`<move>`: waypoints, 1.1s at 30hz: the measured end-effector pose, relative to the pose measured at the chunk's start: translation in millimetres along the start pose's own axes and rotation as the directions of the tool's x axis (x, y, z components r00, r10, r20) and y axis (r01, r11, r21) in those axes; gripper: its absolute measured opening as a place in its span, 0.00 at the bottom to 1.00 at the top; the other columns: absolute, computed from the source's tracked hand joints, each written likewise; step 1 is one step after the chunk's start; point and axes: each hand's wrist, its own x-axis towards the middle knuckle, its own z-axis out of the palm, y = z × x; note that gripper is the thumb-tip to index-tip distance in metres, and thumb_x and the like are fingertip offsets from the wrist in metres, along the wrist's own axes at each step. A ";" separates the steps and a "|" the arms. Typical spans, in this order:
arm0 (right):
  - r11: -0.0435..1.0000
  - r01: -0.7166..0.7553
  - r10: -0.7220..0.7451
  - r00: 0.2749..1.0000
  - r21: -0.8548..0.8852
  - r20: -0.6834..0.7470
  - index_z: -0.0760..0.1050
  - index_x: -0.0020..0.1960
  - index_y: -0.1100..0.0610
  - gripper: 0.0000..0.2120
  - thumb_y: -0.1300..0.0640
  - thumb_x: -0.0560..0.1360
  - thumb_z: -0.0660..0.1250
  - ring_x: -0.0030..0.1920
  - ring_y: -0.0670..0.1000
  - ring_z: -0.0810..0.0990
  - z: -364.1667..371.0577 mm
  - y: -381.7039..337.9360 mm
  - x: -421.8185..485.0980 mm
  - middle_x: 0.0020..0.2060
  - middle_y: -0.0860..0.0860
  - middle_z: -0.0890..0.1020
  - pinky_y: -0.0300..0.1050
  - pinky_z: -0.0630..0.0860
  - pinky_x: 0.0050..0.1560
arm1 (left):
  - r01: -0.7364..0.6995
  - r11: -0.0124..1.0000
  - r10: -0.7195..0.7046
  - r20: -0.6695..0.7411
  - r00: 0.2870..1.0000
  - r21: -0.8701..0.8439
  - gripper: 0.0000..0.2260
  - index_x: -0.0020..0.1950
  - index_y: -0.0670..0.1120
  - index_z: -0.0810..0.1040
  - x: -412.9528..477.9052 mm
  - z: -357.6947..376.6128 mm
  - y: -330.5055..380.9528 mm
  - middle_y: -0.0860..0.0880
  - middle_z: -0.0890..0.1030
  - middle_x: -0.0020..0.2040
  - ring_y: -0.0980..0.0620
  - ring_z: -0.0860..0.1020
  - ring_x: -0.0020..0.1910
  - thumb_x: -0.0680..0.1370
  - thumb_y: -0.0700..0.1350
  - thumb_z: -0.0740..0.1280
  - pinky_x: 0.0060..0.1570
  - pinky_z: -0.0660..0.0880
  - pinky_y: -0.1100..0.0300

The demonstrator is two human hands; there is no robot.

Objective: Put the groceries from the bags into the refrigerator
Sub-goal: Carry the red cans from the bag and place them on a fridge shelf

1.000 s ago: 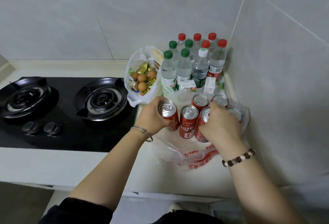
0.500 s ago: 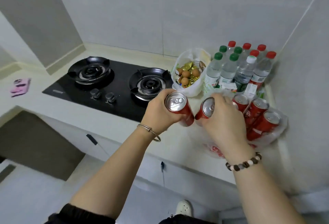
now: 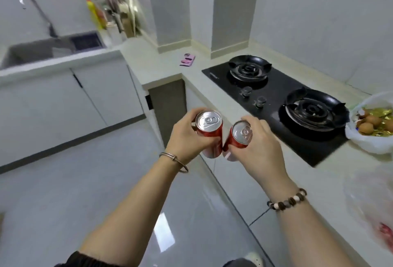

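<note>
My left hand (image 3: 187,139) grips a red drink can (image 3: 209,127) with a silver top, held upright in front of me. My right hand (image 3: 262,146) grips a second red can (image 3: 239,137), tilted slightly so its base leans toward the first can. Both cans are over the floor, just off the counter's front edge. At the far right a white plastic bag (image 3: 370,139) holds eggs and gold-wrapped items on the counter. A clear bag with red print (image 3: 374,209) lies at the lower right edge, blurred. No refrigerator is in view.
A black two-burner gas hob (image 3: 282,105) is set in the pale counter (image 3: 161,69) to my right. A pink object (image 3: 187,62) lies at the counter corner. A sink (image 3: 49,49) with a tap is at the far left, above white cabinets. Glossy floor (image 3: 63,192) spreads below.
I have turned left, away from the bags and bottles. Both hands lifted a can each out of the bag and carried them off the counter. The bottles have left the view.
</note>
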 end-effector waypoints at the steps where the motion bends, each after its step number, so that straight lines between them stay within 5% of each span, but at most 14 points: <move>1: 0.999 0.032 -0.034 0.999 0.041 0.034 0.68 0.65 0.49 0.32 0.56 0.64 0.76 0.53 0.51 0.77 14.8 -14.0 0.5 0.57 0.47 0.73 0.40 0.72 0.50 | 0.029 1.000 -0.030 -0.056 0.998 -0.008 0.27 0.55 0.56 0.74 -7.5 -19.2 -8.5 0.60 0.79 0.50 0.63 0.78 0.51 0.61 0.39 0.77 0.50 0.73 0.71; 8: 0.934 0.159 -0.261 0.916 0.321 0.305 0.64 0.69 0.50 0.38 0.57 0.63 0.76 0.58 0.46 0.74 104.1 -111.6 -6.9 0.61 0.45 0.73 0.36 0.67 0.51 | 0.193 0.980 -0.194 -0.442 0.876 -0.048 0.26 0.54 0.57 0.75 -72.2 -133.6 -42.4 0.60 0.80 0.50 0.64 0.78 0.51 0.62 0.36 0.76 0.50 0.75 0.69; 15: 0.819 0.120 -0.476 0.687 0.561 0.549 0.72 0.55 0.47 0.26 0.58 0.61 0.78 0.47 0.37 0.78 168.5 -202.3 -21.2 0.47 0.40 0.79 0.31 0.73 0.47 | 0.297 0.943 -0.307 -0.735 0.605 -0.149 0.27 0.59 0.52 0.77 -138.8 -205.3 -53.8 0.57 0.81 0.53 0.61 0.79 0.51 0.63 0.37 0.78 0.48 0.75 0.69; 18: 0.789 0.095 -0.542 0.573 0.607 0.615 0.76 0.54 0.51 0.23 0.60 0.61 0.77 0.47 0.41 0.80 197.9 -232.6 -33.4 0.47 0.44 0.81 0.35 0.76 0.47 | 0.320 0.924 -0.342 -0.827 0.445 -0.210 0.28 0.60 0.54 0.75 -168.3 -228.8 -56.8 0.59 0.80 0.53 0.61 0.78 0.52 0.64 0.36 0.78 0.49 0.75 0.69; 26: 0.668 0.126 -0.736 0.257 0.733 0.627 0.78 0.53 0.48 0.21 0.56 0.61 0.78 0.50 0.43 0.80 233.2 -304.3 -96.8 0.50 0.47 0.82 0.41 0.77 0.51 | 0.337 0.906 -0.309 -0.944 0.114 -0.256 0.25 0.57 0.49 0.78 -247.0 -260.2 -47.2 0.54 0.82 0.51 0.58 0.79 0.51 0.61 0.42 0.78 0.49 0.74 0.68; 33: 0.558 0.072 -0.829 0.005 0.827 0.559 0.78 0.55 0.51 0.22 0.61 0.63 0.78 0.45 0.37 0.81 229.2 -358.3 -197.5 0.45 0.42 0.83 0.30 0.75 0.44 | 0.311 0.916 -0.241 -0.967 -0.082 -0.254 0.20 0.52 0.54 0.78 -353.1 -286.4 -13.7 0.55 0.82 0.50 0.60 0.79 0.49 0.65 0.37 0.77 0.50 0.73 0.67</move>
